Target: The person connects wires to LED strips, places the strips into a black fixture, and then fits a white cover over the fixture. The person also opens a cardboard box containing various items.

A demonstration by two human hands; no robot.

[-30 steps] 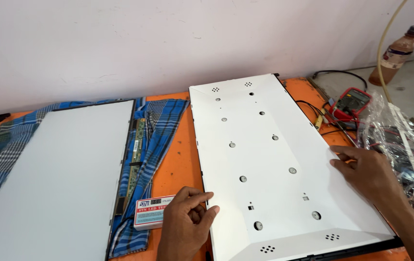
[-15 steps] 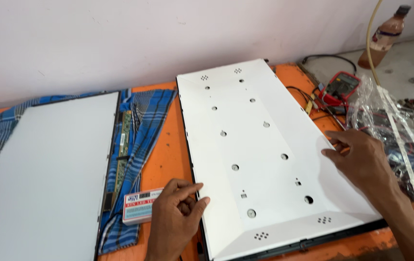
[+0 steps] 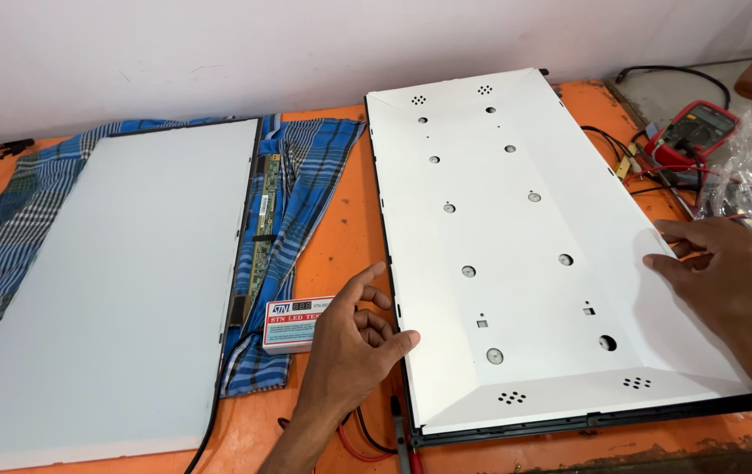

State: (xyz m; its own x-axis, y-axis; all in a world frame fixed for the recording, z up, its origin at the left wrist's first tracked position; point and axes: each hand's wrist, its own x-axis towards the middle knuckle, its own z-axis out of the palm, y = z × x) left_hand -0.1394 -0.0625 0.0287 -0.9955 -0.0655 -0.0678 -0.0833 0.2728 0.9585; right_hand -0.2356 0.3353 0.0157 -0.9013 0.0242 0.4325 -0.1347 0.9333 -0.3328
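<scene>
Fig.: left hand (image 3: pixel 350 347) and right hand (image 3: pixel 727 276), both open, gripping nothing, fingertips steadying opposite edges of white reflector sheet (image 3: pixel 534 254); contact w/ left edge unclear.

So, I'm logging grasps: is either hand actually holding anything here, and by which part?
Neither grips anything. The left hand touches the left edge of the white rectangular reflector sheet; the right hand rests fingertips on its right edge.

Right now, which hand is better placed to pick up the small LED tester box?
Left. The left hand lies right beside the tester box, while the right hand rests on the white panel's far edge.
</scene>
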